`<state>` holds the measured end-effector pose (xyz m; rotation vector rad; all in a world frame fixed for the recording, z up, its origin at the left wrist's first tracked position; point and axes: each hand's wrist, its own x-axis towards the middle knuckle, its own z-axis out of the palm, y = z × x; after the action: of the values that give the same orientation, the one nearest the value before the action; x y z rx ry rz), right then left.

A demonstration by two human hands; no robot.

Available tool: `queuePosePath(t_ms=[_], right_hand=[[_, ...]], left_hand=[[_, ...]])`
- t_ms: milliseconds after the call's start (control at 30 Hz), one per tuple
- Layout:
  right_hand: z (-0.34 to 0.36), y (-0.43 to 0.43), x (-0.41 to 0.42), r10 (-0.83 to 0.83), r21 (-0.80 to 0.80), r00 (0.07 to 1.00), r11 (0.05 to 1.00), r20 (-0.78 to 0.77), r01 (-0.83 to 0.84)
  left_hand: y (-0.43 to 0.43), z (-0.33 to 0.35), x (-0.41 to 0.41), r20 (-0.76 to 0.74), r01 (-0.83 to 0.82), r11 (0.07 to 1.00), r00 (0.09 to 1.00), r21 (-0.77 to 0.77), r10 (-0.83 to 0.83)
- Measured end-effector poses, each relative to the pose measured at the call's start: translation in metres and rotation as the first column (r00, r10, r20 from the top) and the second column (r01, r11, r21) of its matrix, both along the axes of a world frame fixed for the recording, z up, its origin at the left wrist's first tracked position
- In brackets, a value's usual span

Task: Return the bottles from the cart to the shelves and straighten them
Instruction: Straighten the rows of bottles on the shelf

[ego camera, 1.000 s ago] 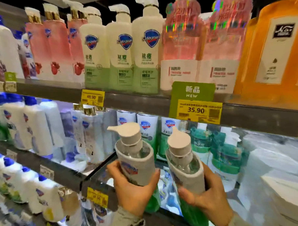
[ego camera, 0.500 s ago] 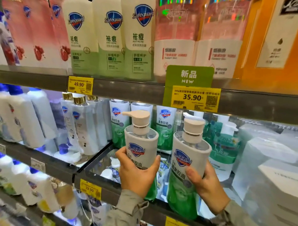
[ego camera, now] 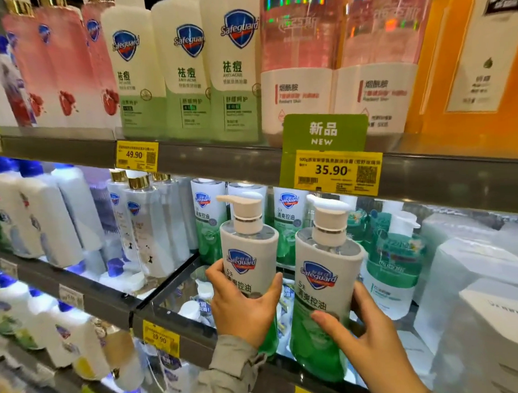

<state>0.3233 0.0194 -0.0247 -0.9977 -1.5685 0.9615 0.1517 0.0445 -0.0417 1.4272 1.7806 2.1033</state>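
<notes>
Head view: the left hand point(ego camera: 242, 310) grips one green-and-white pump bottle point(ego camera: 250, 265) and the right hand point(ego camera: 367, 337) grips a second pump bottle point(ego camera: 324, 297), both upright at the middle shelf point(ego camera: 168, 328) front, before matching bottles

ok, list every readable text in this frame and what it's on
"Safeguard", "5天 清爽控油": right bottle in right hand; left bottle in left hand, partly covered.
"Safeguard", "祛痘", "ANTI-ACNE": white-green bottles above.
"烟酰胺": pink bottles.
"新品 NEW": green sign.
"35.90": yellow tag under it.
"49.90": left yellow tag.
"39.90": lower tag, blurry.
Fine print and orange bottle's label: too blurred.
</notes>
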Motion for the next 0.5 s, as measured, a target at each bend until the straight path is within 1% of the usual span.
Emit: queuePosePath(t_ms=[200,367,500], right_hand=[[0.000,0.021,-0.004,0.034,-0.021,0.998,0.999,-0.047,-0.035],[0.000,0.048,-0.010,0.028,0.015,1.000,1.000,-0.012,-0.028],[-0.001,0.064,-0.018,0.016,0.055,0.999,0.998,0.032,-0.017]], left_hand=[[0.008,-0.001,-0.004,-0.009,0.002,1.000,1.000,-0.014,-0.003],[0.022,0.001,-0.009,-0.010,-0.043,0.999,0.999,-0.018,0.043],[0.035,0.002,-0.016,0.000,-0.039,0.999,0.999,-0.026,0.039]])
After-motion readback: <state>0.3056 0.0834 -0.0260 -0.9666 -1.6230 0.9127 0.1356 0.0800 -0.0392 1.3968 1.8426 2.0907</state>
